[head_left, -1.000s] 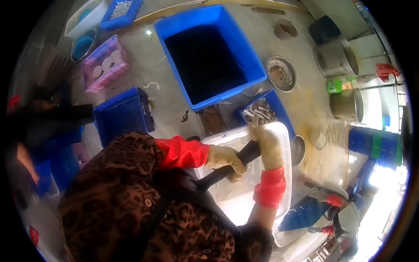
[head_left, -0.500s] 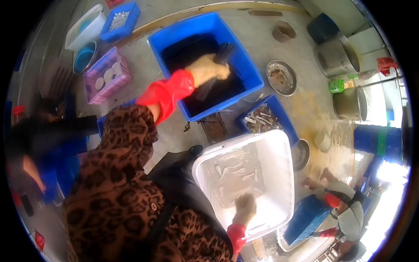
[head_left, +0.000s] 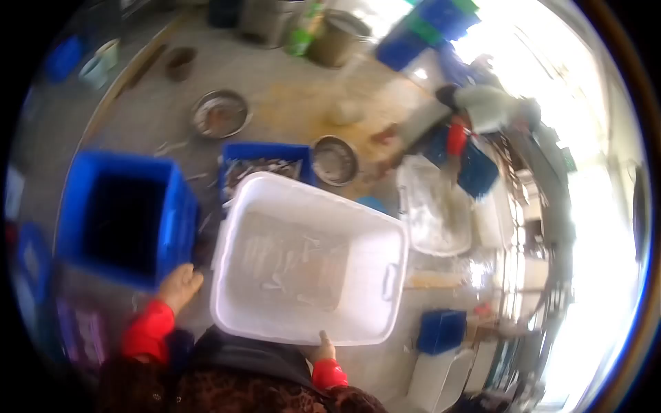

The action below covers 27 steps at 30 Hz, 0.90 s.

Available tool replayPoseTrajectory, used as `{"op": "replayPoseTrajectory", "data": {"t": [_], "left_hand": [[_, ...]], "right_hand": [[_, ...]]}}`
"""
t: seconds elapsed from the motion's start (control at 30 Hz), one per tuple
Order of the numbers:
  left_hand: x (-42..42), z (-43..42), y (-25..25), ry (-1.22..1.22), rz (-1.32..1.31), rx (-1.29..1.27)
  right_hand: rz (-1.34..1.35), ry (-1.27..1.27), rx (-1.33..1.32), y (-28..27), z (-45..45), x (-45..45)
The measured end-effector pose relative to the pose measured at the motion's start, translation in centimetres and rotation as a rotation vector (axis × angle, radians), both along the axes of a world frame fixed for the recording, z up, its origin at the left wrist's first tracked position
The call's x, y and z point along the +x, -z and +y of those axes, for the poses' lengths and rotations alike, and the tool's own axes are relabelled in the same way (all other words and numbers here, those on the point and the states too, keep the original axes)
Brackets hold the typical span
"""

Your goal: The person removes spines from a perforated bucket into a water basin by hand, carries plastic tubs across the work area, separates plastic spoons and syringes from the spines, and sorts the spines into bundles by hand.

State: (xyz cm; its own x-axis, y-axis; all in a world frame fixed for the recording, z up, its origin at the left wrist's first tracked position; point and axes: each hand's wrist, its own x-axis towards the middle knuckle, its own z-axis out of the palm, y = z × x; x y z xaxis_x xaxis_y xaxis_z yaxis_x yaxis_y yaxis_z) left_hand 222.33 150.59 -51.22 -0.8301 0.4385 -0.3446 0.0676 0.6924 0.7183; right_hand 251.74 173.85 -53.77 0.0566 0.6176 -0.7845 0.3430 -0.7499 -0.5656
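Note:
A white plastic tub (head_left: 375, 265) stands in front of me, with shallow cloudy water and several small pale spoon-shaped pieces (head_left: 275, 281) at its bottom. My right hand (head_left: 324, 346), in a pale glove with a red cuff, is at the near rim, one digit upright against the wall; its other fingers are hidden. On the left, my left hand (head_left: 180, 286), gloved the same way, is by the near corner of a blue bin (head_left: 180, 213) with dark contents. Its blurred fingers look apart, and nothing shows in them.
Behind the tub are a blue crate (head_left: 268, 149) of scraps and two metal bowls (head_left: 220, 113) (head_left: 334, 160). To the right, a person (head_left: 485, 110) with a red cuff handles a dark blue basket (head_left: 480, 168) over another white tub (head_left: 434, 206). Metal pots (head_left: 337, 40) stand at the back.
My view has swung right. My left hand has come out of the blue bin, without the dark object it held. My right hand has moved from inside the white tub to its near rim.

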Motion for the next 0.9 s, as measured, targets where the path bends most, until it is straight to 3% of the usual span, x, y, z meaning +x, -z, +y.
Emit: {"op": "replayPoseTrajectory", "data": {"t": [0.03,0.1,0.13,0.2,0.3,0.37,0.47,0.5,0.57,0.6,0.7,0.77,0.83,0.9], "left_hand": [[0.5,1.1,-0.4,-0.061,-0.208,-0.023],[0.9,2.0,2.0,0.037,-0.347,-0.18],[0.9,3.4,-0.9,-0.052,-0.395,-0.149],[1.1,6.0,-1.0,-0.006,-0.423,-0.199],[2.0,7.6,-3.7,-0.072,-0.454,-0.283],[3.5,7.8,-6.6,-0.2,-0.489,-0.107],[5.6,8.3,-6.6,-0.072,-0.353,-0.077],[6.5,9.2,-7.7,-0.034,-0.331,-0.047],[8.9,11.0,-11.4,-0.034,-0.31,0.024],[10.0,11.9,-12.9,0.018,-0.231,0.016],[13.5,15.6,-14.8,0.175,-0.149,0.169],[17.9,19.3,-18.1,0.207,-0.12,0.226],[20.9,20.5,-15.8,0.318,-0.108,0.371],[23.2,22.0,-16.7,0.4,-0.099,0.363]], "right_hand": [[-0.187,-0.371,0.123,2.0,0.6,1.4],[-0.614,-1.134,0.34,4.6,1.4,3.2],[-0.62,-1.123,0.353,3.1,1.0,1.8],[-0.331,-0.324,0.03,0.0,0.4,-0.8],[-0.227,-0.121,-0.001,-2.1,0.2,-1.8],[-0.133,0.067,-0.042,-3.7,0.3,-1.3],[0.046,0.379,-0.124,-4.9,0.6,0.3],[0.073,0.403,-0.127,-4.4,1.6,1.7],[0.054,0.097,0.098,-1.5,4.0,5.1],[0.083,0.145,0.088,0.1,4.9,6.8],[0.054,-0.479,0.462,3.9,6.6,13.2],[0.237,0.312,0.021,-4.4,8.1,12.9],[0.229,0.524,-0.026,-9.2,6.1,16.7],[0.324,0.457,-0.033,-9.0,5.8,20.6]]}}
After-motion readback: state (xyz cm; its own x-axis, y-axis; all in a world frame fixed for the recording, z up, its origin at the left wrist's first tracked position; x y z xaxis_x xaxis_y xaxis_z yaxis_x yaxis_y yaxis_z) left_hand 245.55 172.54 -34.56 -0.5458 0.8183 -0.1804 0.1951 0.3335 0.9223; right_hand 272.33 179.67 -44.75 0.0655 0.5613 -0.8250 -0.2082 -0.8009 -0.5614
